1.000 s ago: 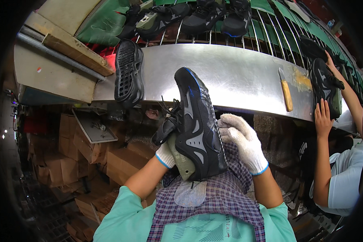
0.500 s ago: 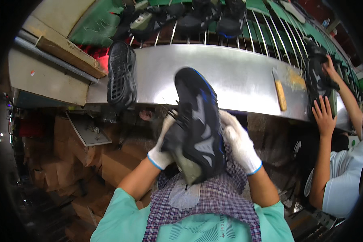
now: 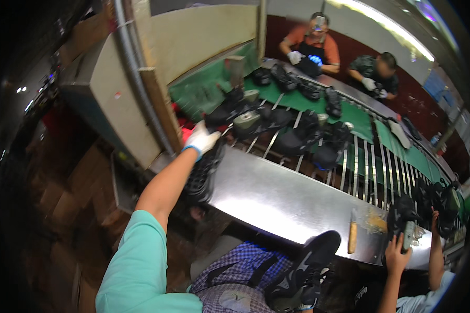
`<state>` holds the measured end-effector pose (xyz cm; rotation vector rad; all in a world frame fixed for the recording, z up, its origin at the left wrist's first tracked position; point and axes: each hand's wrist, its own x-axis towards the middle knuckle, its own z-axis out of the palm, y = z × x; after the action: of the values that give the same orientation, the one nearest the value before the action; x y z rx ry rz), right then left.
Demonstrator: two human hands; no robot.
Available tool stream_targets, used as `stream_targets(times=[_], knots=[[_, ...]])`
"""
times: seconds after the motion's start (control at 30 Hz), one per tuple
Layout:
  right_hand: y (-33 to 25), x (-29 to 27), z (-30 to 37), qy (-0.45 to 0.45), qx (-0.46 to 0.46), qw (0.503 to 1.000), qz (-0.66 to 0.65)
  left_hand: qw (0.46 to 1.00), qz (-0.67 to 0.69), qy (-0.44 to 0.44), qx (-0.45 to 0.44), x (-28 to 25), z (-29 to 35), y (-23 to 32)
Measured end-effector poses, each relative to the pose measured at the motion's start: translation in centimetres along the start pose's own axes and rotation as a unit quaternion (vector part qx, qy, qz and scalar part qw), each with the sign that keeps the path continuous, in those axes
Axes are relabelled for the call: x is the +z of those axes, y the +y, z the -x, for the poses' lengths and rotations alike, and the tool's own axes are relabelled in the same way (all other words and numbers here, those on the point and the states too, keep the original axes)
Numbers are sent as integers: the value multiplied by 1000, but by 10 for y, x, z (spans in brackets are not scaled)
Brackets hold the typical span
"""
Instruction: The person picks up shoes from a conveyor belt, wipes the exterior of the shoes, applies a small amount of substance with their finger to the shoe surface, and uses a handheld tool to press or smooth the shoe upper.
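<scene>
My left hand (image 3: 202, 140), in a white glove with a blue cuff, reaches to the bench's far left. Its thumb and fingers look apart, at the upper end of a black shoe sole (image 3: 204, 180) that rests on the bench edge. Whether they touch the sole cannot be made out. Low in front of me is a black shoe (image 3: 307, 261) with grey side marks and laces, tilted toe up. My right hand holds it from below; the shoe hides nearly all of the hand, and only a bit of blue cuff shows.
Beyond the metal bench (image 3: 266, 190) several black shoes (image 3: 297, 138) lie on a rack of metal bars. A wooden-handled knife (image 3: 352, 235) lies toward the right. A co-worker's bare hands (image 3: 397, 255) hold a shoe there. Two people work across the line. A cabinet (image 3: 122, 99) stands left.
My left hand has let go of the shoe and moved out to the sole at the left. The shoe has moved down and right in my right hand. The view has turned and lifted.
</scene>
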<state>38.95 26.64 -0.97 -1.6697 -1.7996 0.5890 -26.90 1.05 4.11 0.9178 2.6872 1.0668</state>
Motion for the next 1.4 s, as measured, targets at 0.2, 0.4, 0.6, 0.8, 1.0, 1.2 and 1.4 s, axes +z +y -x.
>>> stream_targets(times=[0.2, 0.4, 0.6, 0.8, 1.0, 1.2, 1.4], knots=[[1, -22, 13, 22, 13, 996, -88, 960, 158, -226, 51, 14, 53, 105], [-15, 10, 141, -153, 149, 864, -456, 863, 263, -298, 313, 26, 192, 178], [-11, 30, 258, -303, 298, 664, -615, 800, 356, -387, 288, 108, 283, 139], [-7, 32, 289, -328, 330, 609, -642, 780, 398, -375, 304, 113, 278, 140], [-9, 46, 299, -348, 324, 596, -647, 790, 332, -401, 324, 94, 271, 173], [-27, 51, 287, -418, 285, 566, -651, 816, 283, -413, 290, 78, 275, 179], [-30, 51, 284, -426, 247, 599, -631, 810, 265, -433, 295, 74, 277, 185]])
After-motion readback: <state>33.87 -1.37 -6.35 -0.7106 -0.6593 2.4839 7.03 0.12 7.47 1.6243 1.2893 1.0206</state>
